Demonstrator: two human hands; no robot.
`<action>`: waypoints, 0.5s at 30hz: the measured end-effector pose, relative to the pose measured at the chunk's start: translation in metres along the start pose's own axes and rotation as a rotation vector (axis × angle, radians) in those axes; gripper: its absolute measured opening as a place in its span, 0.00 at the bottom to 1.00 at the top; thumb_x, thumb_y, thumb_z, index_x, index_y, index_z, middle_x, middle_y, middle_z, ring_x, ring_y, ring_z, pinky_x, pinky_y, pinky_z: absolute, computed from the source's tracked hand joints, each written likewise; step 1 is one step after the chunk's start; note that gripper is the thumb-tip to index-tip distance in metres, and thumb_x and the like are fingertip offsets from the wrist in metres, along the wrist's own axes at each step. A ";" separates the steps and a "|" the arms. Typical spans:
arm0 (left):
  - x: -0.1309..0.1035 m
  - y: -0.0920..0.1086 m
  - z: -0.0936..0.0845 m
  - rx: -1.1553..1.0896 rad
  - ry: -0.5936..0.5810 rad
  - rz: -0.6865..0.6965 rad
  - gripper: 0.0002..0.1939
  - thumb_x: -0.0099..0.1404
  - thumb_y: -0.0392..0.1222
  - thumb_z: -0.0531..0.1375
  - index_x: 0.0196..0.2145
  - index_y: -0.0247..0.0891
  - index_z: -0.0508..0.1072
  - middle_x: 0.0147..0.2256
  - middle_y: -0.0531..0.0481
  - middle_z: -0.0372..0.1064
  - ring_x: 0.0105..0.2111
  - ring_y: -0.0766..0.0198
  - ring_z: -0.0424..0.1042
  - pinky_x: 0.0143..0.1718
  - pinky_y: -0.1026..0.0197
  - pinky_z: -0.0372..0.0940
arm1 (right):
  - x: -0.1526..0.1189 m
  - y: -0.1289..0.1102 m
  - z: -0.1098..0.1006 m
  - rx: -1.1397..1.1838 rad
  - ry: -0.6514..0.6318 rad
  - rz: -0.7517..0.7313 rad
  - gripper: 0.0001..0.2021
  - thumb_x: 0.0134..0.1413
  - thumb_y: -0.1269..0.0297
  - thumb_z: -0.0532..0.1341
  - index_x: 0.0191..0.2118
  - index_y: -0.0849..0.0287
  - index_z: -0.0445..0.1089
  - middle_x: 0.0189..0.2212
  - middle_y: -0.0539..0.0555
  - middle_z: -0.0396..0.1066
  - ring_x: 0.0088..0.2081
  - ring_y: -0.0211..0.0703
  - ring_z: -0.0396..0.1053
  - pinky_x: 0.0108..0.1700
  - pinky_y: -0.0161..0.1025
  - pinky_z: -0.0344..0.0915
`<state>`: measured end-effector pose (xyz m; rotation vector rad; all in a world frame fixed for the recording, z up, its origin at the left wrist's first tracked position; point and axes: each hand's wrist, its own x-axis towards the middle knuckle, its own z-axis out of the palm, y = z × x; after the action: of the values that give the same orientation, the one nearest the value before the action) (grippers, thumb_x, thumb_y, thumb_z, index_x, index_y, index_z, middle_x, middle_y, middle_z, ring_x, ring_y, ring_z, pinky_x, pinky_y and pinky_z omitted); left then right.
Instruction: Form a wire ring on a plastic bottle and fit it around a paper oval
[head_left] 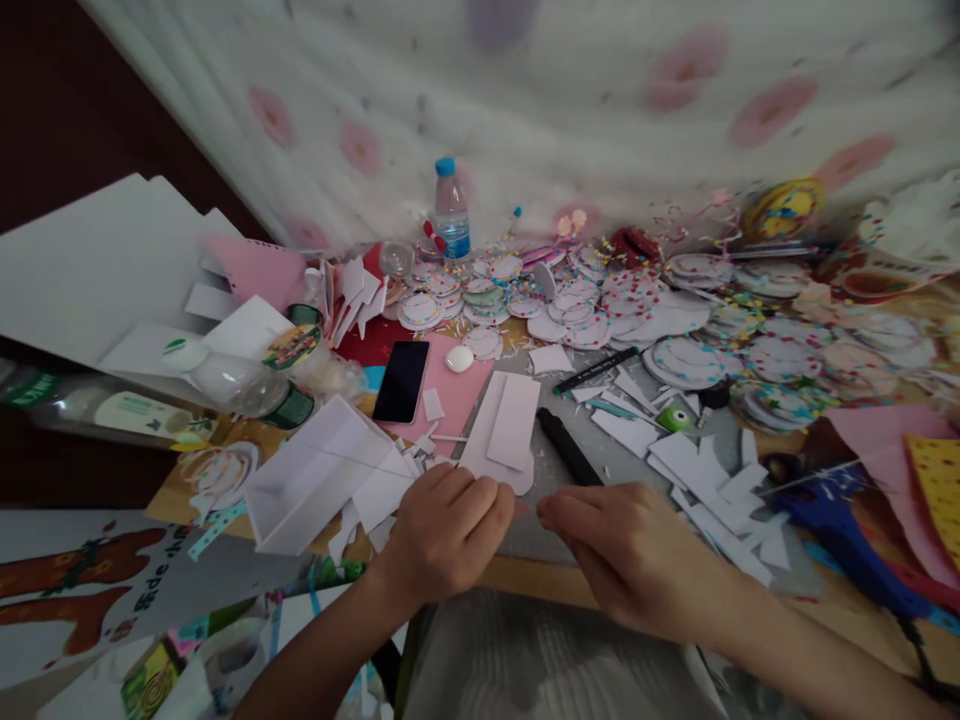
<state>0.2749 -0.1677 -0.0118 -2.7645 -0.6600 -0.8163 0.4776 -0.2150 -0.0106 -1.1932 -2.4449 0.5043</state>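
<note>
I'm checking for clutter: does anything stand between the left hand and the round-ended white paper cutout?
Nothing visible does. The white paper cutout lies just beyond the left hand. A rectangular white strip rests on the cutout, and a thick black tool lies to the right, outside that gap.

Up at the back, a floral curtain (525, 110) is hanging behind the table, and a blue-capped bottle (451, 215) is standing upright just before it! Across to the right, decorated discs (574, 300) are piling the surface, with a yellow round object (786, 210) sitting behind them. Over on the left, a clear bottle (240, 385) is lying on its side, while a dark-screened phone (401, 382) is resting near a white oval object (459, 358). Far right, a blue tool (847, 530) is trailing its cord!
</note>
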 end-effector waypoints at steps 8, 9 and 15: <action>-0.030 -0.031 -0.050 0.282 0.370 -0.204 0.17 0.57 0.39 0.63 0.46 0.39 0.70 0.43 0.42 0.68 0.43 0.54 0.69 0.44 0.52 0.66 | -0.034 0.001 -0.007 -0.160 0.314 0.055 0.11 0.57 0.79 0.49 0.40 0.61 0.65 0.24 0.51 0.65 0.23 0.38 0.63 0.23 0.35 0.54; -0.040 -0.044 -0.055 0.341 0.504 -0.354 0.23 0.53 0.37 0.65 0.47 0.39 0.68 0.44 0.42 0.67 0.44 0.52 0.68 0.46 0.50 0.65 | -0.043 0.001 -0.011 -0.188 0.350 0.061 0.11 0.58 0.79 0.50 0.42 0.61 0.65 0.25 0.52 0.67 0.23 0.38 0.65 0.24 0.34 0.56; -0.105 -0.145 -0.052 0.326 0.618 -1.105 0.40 0.44 0.43 0.70 0.51 0.26 0.57 0.51 0.35 0.55 0.51 0.48 0.60 0.51 0.46 0.61 | -0.084 -0.008 -0.026 -0.310 0.332 -0.027 0.13 0.59 0.79 0.47 0.43 0.62 0.66 0.27 0.55 0.72 0.27 0.38 0.71 0.31 0.35 0.63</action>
<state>0.1045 -0.0932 -0.0195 -1.5387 -1.9392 -1.4456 0.5329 -0.2824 0.0016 -1.2425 -2.2956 -0.0844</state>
